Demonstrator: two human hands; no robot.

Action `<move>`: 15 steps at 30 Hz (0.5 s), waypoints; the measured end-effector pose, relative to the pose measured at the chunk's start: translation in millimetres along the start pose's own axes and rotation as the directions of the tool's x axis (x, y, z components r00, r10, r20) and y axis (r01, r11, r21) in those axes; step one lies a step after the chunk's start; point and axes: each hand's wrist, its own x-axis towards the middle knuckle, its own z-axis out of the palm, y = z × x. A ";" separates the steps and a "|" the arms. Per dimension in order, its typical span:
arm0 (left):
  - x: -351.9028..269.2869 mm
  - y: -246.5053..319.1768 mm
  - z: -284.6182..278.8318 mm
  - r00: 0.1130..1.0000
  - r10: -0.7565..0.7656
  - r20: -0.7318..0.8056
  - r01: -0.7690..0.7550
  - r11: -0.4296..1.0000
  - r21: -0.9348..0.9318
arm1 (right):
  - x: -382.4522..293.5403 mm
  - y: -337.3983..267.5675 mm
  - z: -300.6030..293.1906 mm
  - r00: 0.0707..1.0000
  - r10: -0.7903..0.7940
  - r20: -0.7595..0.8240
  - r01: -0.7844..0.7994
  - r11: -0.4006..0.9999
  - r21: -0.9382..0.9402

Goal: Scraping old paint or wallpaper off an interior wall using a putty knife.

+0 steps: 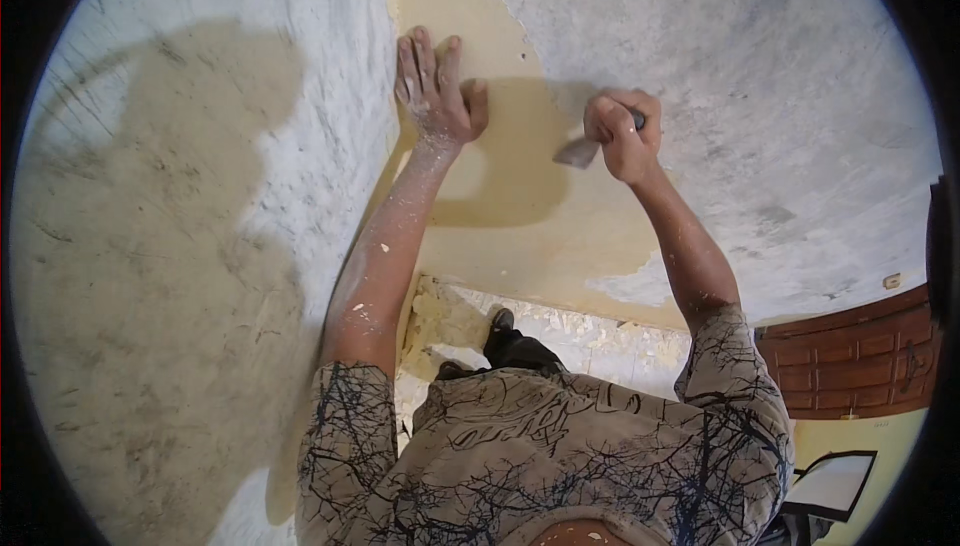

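Note:
My right hand [626,129] grips the dark handle of a scraper [577,153], its metal blade pointing down and left over yellow paint [510,193] on the wall. Whether the blade touches the wall cannot be told. Dusted with white powder and paint flecks, my left hand [442,92] lies flat with fingers apart on the yellow paint near the room's corner. A ragged paint edge separates the yellow from bare grey plaster [712,80] on the right.
The left wall [337,58] is scraped whitish plaster carrying my shadow. Paint flakes [645,336] litter the tiled floor around my shoes [501,321]. To the right are a brown wooden door [847,369], a wall socket [891,281] and a dark-framed panel [832,482].

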 end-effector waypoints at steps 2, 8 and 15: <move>-4.2 -8.2 6.1 1.000 0.015 -0.004 -0.014 1.000 0.009 | 1.7 8.7 7.3 1.000 0.026 -0.006 -0.025 0.994 0.106; -10.8 -12.3 -7.5 1.000 0.014 0.015 -0.014 0.999 0.030 | -4.6 -78.6 -16.6 0.956 -0.291 -0.025 0.271 0.852 0.448; -4.9 -7.3 -1.3 1.000 -0.007 -0.028 0.007 1.000 0.005 | 13.5 -56.0 -9.5 0.941 -0.321 -0.105 0.337 0.909 0.246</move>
